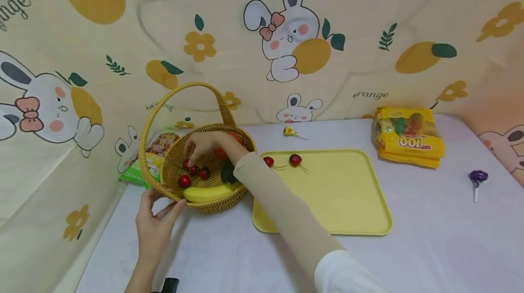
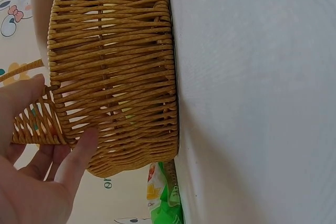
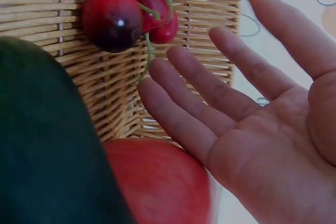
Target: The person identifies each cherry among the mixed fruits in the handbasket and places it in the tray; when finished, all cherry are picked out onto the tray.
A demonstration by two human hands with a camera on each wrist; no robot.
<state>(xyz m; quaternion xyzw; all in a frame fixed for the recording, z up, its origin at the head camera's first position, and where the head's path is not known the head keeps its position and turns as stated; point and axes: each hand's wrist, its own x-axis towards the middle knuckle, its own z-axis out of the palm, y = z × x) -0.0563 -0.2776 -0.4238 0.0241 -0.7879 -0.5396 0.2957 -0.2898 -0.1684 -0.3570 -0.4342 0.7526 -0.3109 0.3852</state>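
A wicker basket (image 1: 217,205) with a tall handle stands at the left of the table. My left hand (image 1: 155,227) grips it at the front left, where the handle meets the rim; the left wrist view shows thumb and fingers around that spot. Inside the basket are several cherries (image 1: 184,181), a banana (image 1: 210,193), a dark green fruit (image 3: 47,140) and red fruit (image 3: 163,182). My right hand (image 1: 209,143) reaches into the basket over the cherries. In the right wrist view its fingers (image 3: 178,114) are spread, nothing between them, close to the cherry stems.
Right of the basket lies a yellow tray (image 1: 327,197) with two cherries (image 1: 295,160) near its back edge. A yellow lollipop (image 1: 289,131) lies behind it. Farther right are a yellow candy bag (image 1: 409,138) and a purple lollipop (image 1: 478,176). A green snack bag (image 1: 133,174) sits behind the basket.
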